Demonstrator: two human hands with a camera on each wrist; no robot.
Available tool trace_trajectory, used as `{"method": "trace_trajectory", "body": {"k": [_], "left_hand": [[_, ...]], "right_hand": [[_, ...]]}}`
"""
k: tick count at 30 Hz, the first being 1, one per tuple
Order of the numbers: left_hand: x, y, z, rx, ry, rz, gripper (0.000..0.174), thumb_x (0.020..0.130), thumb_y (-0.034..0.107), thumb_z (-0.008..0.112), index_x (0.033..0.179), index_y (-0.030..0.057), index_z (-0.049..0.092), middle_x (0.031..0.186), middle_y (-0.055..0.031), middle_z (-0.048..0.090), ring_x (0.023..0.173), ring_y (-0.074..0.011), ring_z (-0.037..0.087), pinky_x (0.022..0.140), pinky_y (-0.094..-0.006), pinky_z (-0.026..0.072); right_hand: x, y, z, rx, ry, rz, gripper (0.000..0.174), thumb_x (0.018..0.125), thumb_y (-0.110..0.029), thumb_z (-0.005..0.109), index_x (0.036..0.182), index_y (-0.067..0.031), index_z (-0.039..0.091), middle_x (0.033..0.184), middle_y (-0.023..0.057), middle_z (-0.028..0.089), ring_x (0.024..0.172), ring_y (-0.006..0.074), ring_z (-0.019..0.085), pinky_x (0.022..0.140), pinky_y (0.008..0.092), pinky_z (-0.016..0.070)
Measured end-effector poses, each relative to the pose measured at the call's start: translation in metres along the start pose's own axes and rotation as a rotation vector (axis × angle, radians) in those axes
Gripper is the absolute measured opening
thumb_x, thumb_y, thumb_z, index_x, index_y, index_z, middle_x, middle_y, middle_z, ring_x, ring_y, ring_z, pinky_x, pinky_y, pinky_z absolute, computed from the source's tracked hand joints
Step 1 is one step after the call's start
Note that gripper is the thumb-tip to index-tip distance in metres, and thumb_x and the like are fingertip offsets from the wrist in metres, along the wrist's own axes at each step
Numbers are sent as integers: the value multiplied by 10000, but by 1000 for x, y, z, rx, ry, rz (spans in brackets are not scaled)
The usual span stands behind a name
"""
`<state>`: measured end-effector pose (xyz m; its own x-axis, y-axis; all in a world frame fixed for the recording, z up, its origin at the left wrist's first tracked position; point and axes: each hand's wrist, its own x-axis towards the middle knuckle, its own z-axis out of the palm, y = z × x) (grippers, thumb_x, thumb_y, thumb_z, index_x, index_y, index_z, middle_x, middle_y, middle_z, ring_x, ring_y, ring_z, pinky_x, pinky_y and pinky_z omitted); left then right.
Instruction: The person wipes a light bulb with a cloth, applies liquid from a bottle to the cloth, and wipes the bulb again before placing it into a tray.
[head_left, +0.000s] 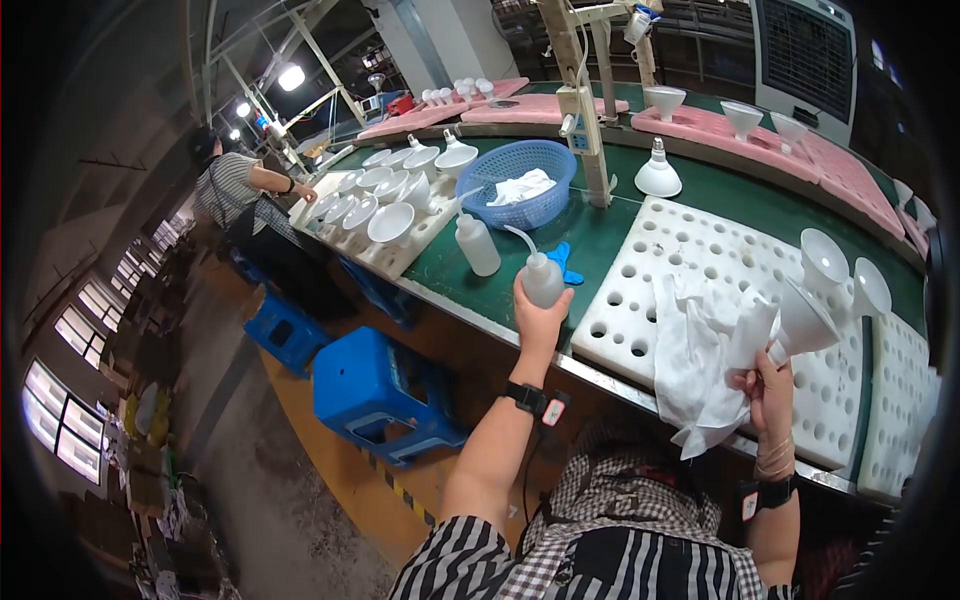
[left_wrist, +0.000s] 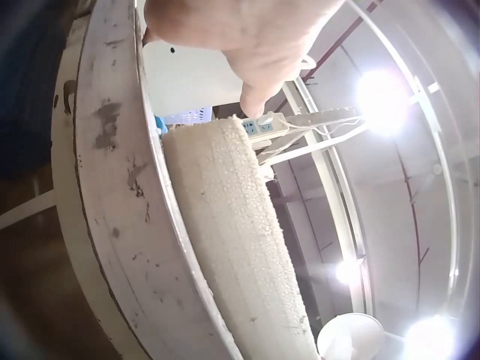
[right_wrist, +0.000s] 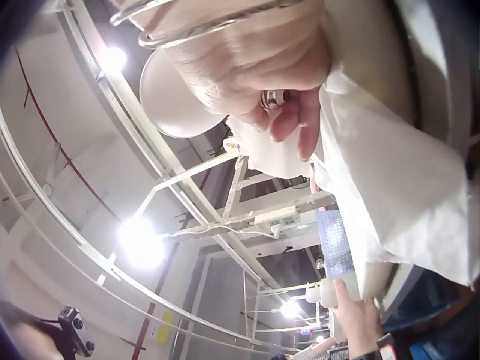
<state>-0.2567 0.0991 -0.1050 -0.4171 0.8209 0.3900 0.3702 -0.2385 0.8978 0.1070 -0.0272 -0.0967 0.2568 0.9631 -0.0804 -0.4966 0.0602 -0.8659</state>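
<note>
In the head view my left hand (head_left: 540, 322) grips a translucent white squeeze bottle (head_left: 541, 282) with a bent spout, at the green table's front edge. The left wrist view shows this hand (left_wrist: 251, 45) around the pale bottle (left_wrist: 191, 79). My right hand (head_left: 770, 398) holds a bunched white cloth (head_left: 700, 365) over the white foam board (head_left: 640, 265). Beside its fingers is a white cone-shaped lamp housing (head_left: 806, 320); whether they also hold it, I cannot tell. In the right wrist view the fingers (right_wrist: 306, 124) curl at the cloth (right_wrist: 397, 180).
Another squeeze bottle (head_left: 477, 246) stands left of mine, near a blue basket (head_left: 517, 160) with white cloth inside. A blue piece (head_left: 569, 265) lies behind my bottle. Lamp housings (head_left: 390, 222) fill a board at left, where another person (head_left: 250, 190) stands. Blue stools (head_left: 375, 390) are below.
</note>
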Motion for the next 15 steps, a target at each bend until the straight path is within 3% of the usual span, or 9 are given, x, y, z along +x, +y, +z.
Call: {"method": "trace_trajectory", "body": {"k": [2, 4, 5, 7, 9, 12, 15], "left_hand": [[4, 1, -2, 159, 3, 33, 802, 694, 239, 859, 1335, 0, 442, 1230, -191, 591, 1119, -318, 591, 949, -424, 462], [-6, 11, -6, 75, 55, 139, 753, 639, 195, 881, 1262, 7, 502, 1167, -189, 608, 1068, -334, 601, 936, -435, 465], [-15, 17, -11, 43, 7, 179, 740, 661, 180, 872, 1273, 7, 493, 1159, -172, 611, 1065, -300, 604, 934, -418, 466], [-46, 50, -23, -262, -241, -10, 686, 720, 110, 828, 1301, 10, 476, 1164, -120, 607, 1055, -230, 597, 919, -370, 477], [-80, 76, -29, -610, -579, -200, 654, 758, 126, 773, 1324, 12, 466, 1178, -97, 598, 1061, -198, 587, 920, -356, 475], [-122, 94, -22, -676, -932, -348, 743, 736, 229, 798, 1348, -4, 449, 1182, -90, 594, 1079, -187, 573, 936, -342, 459], [-142, 104, -4, -650, -1108, -359, 731, 739, 235, 796, 1337, -15, 458, 1174, -90, 599, 1071, -180, 575, 932, -328, 455]], "right_hand": [[-2, -2, 6, -15, 9, -5, 201, 960, -92, 567, 1132, -59, 469, 783, 9, 550, 549, 77, 531, 590, 308, 618], [-3, -4, 9, -21, 6, -3, 217, 944, -83, 578, 1135, -48, 480, 775, 6, 551, 539, 77, 522, 598, 327, 612], [-2, -3, 8, -11, 11, 2, 229, 934, -75, 583, 1138, -41, 486, 771, 3, 550, 534, 77, 517, 601, 339, 608], [-3, -4, 15, 18, 28, -13, 276, 909, -49, 585, 1166, -7, 493, 735, -1, 539, 526, 89, 497, 610, 354, 600], [-4, -7, 19, -64, 65, 7, 223, 919, -57, 592, 1119, 2, 513, 669, 3, 545, 530, 113, 558, 619, 361, 605], [-9, -10, 24, 4, 59, 21, 241, 914, -72, 634, 1106, -30, 494, 663, 5, 568, 529, 113, 594, 622, 349, 624], [-13, -14, 26, 27, 62, 16, 230, 912, -69, 638, 1079, -41, 482, 760, -5, 545, 558, 66, 560, 640, 361, 633]]}}
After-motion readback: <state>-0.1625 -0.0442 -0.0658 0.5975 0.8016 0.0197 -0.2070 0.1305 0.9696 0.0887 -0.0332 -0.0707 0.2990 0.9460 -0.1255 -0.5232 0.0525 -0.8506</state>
